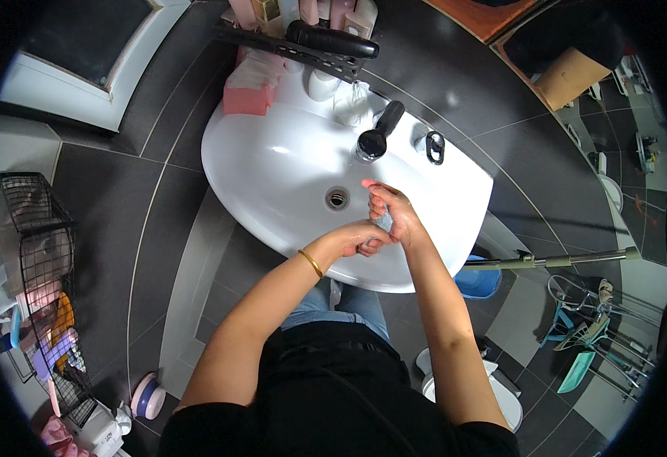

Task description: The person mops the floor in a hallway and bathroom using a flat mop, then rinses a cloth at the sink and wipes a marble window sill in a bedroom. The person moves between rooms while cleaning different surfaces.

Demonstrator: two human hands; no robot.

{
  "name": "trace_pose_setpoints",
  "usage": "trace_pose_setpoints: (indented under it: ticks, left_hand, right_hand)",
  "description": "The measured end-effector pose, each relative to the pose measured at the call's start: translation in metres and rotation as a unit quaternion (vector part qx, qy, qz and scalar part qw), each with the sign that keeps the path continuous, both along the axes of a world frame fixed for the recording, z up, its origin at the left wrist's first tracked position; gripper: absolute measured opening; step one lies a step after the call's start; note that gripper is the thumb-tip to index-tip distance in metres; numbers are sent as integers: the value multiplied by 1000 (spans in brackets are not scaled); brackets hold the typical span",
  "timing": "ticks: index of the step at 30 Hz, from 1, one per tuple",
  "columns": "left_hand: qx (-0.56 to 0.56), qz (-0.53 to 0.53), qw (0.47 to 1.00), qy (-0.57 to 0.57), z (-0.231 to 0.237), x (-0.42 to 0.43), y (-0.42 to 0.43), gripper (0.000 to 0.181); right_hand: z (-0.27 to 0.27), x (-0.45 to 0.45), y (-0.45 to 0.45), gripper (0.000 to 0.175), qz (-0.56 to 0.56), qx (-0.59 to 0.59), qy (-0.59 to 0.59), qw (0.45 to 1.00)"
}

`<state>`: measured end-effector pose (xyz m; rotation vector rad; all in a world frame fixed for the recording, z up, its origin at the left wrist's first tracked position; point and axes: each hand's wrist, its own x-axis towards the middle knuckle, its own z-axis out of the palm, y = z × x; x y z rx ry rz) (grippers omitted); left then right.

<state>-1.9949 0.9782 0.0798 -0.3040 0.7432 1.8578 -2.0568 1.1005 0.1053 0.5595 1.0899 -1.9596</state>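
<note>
Over the right part of a white ceramic washbasin (305, 165), my two wet hands are together around a small bluish-grey cloth (384, 220). My left hand (362, 237), below a gold bangle (310, 263) on the wrist, grips its lower end. My right hand (390, 208) is closed round its upper part. What the cloth is exactly is partly hidden by the fingers. The black-topped faucet (372, 144) stands just beyond the hands, and the round drain (337, 198) lies to their left.
A black shelf (310, 54) with bottles hangs behind the basin, above a pink tissue pack (247, 94). A metal pole (550, 261) juts in at right over a blue basin (478, 278). A wire basket (47, 268) stands at left, a toilet (505, 400) at lower right.
</note>
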Motion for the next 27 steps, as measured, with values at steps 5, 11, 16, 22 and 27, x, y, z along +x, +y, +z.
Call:
trace_pose_setpoints:
  ticks: [5,11,16,22,27]
  left_hand:
    - [-362,-9,885,292,-33,-6,10,22]
    - [-550,66,722,415,-29,8,19,23]
    - [-570,5,678,464,-34,8,18,27]
    - [-548,50,622,557,-55,17,18,31]
    - [-555,0,627,546,-59,19,33,18]
  right_hand:
    - [-20,0,-18,21,-109,111,30,987]
    - [-39,14,-24,21,-273,202,41,940]
    - [-41,22,-27,17,-391,201,-14,898]
    - [-60,32,-24,16,-453,201,-69,866]
    - [-63,39,-10,15,-412,263,-9,873]
